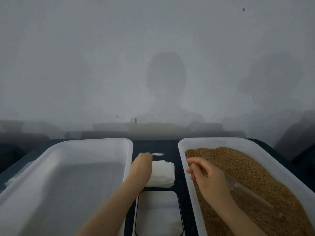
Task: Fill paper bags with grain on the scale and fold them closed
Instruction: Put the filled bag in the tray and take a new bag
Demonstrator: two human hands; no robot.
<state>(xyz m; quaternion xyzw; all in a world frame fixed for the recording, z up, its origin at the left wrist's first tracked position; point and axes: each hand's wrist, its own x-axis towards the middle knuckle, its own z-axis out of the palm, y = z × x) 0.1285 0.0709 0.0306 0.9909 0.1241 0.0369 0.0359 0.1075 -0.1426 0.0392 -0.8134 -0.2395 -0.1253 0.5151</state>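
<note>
1. White tray [68, 143], far left on the dark counter [155, 145]: shows a bare bottom, with no filled bag inside.
2. Left hand [142, 165]: reaches over the far end of the stack of paper bags [163, 174], which lies between the two trays. Fingers curled, pinching a blurred white strip [157, 154], judged to be a single bag drawn from the stack.
3. Scale [157, 213], just on the near side of the stack: carries no bag.
4. Right hand [206, 178]: hovers above the inner wall of the grain tray [221, 139], fingers loosely bent and apart, gripping nothing.
5. Clear scoop [247, 191]: lies on the grain [247, 167] just right of that hand; touching it or not, impossible to tell.
6. Progress, by judgement: at the very start, with nothing filled or folded. Left to do: stand a bag on the scale, scoop grain in, fold closed, repeat.
</note>
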